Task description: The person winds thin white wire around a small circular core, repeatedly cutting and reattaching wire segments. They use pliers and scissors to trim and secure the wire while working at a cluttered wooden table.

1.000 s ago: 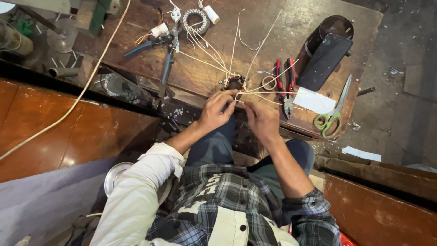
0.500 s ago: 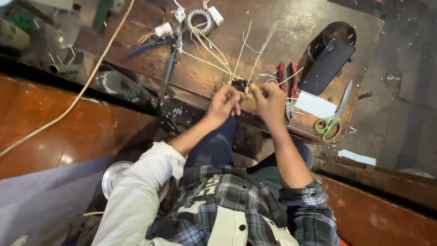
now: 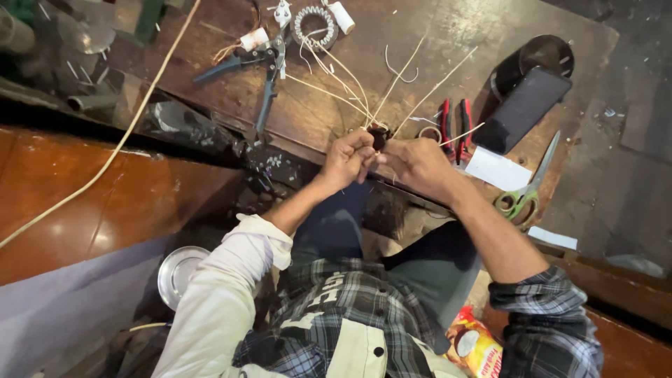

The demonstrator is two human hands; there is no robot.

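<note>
Two hands met over the near edge of a workbench (image 3: 434, 42). The left hand (image 3: 348, 159) and the right hand (image 3: 418, 166) sat side by side, touching, both pinching a small wound part (image 3: 379, 134) between them. Thin wires (image 3: 413, 87) fanned from that part away across the bench. Far left of the wires lay pliers (image 3: 260, 77), with a coiled ring (image 3: 314, 24) just beyond them. Right of the hands lay side cutters (image 3: 455, 126), then a paper slip (image 3: 497, 169), then scissors (image 3: 530, 190). A phone (image 3: 523, 108) lay behind the slip
</note>
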